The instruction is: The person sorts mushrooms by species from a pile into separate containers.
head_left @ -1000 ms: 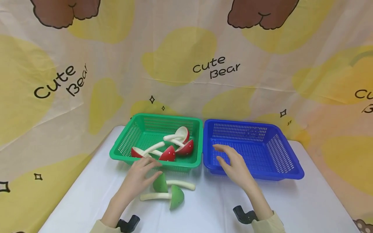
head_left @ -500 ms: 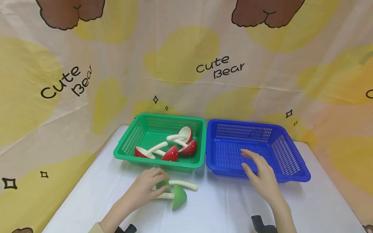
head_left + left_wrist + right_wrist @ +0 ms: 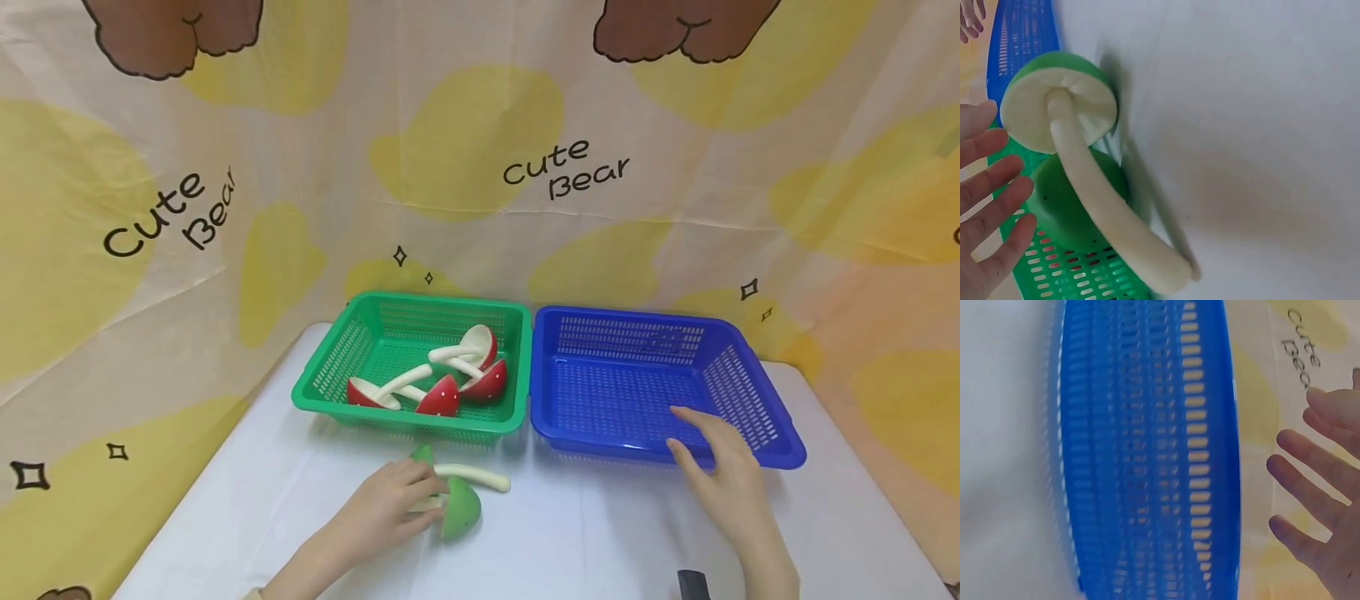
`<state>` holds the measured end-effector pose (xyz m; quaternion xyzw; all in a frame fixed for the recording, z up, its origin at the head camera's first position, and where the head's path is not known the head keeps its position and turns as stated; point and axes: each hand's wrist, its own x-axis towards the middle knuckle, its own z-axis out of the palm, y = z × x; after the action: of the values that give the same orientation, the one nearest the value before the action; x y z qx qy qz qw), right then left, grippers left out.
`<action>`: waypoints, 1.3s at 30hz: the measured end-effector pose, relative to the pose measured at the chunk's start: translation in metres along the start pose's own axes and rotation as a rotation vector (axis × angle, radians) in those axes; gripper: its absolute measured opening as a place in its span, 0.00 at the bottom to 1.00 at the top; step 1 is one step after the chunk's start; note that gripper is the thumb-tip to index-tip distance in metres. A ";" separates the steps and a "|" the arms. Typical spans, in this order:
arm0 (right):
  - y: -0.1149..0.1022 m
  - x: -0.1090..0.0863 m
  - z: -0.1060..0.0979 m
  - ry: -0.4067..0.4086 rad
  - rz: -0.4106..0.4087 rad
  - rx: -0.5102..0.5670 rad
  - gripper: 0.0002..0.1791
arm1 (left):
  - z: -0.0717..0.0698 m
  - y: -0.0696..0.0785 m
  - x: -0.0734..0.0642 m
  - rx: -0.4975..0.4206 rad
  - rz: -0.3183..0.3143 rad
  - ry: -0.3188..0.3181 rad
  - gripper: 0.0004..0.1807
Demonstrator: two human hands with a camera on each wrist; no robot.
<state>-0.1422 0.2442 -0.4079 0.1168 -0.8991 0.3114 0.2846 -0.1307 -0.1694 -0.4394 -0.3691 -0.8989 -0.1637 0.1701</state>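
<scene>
My left hand (image 3: 393, 506) reaches over the nearer green toy mushroom (image 3: 460, 508) on the table, covering much of its pale stem in the head view. In the left wrist view that mushroom's stem (image 3: 1088, 178) slants across the picture, and my spread fingers (image 3: 997, 206) lie beside it without closing round it. A second green mushroom (image 3: 472, 477) lies just behind, its cap partly covered by my hand. My right hand (image 3: 723, 483) hovers at the front rim of the blue basket (image 3: 592, 450), fingers and thumb apart, holding nothing.
Several red-capped mushrooms (image 3: 438, 396) with white spots lie in the green basket (image 3: 337, 408), left of the blue one. Both baskets stand side by side at the back of the white-covered table (image 3: 555, 533). A printed cloth (image 3: 450, 150) hangs behind.
My left hand has come down from the green basket's front rim to the nearer green mushroom. My right hand has moved right along the front of the blue basket.
</scene>
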 end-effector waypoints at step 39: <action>0.051 -0.019 -0.015 0.104 -0.038 -0.153 0.18 | 0.031 0.007 -0.018 0.213 0.044 0.019 0.40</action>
<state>-0.1398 0.2939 -0.4339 0.0954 -0.9018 0.2419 0.3451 -0.1195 -0.1628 -0.4731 -0.3669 -0.9013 -0.0669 0.2203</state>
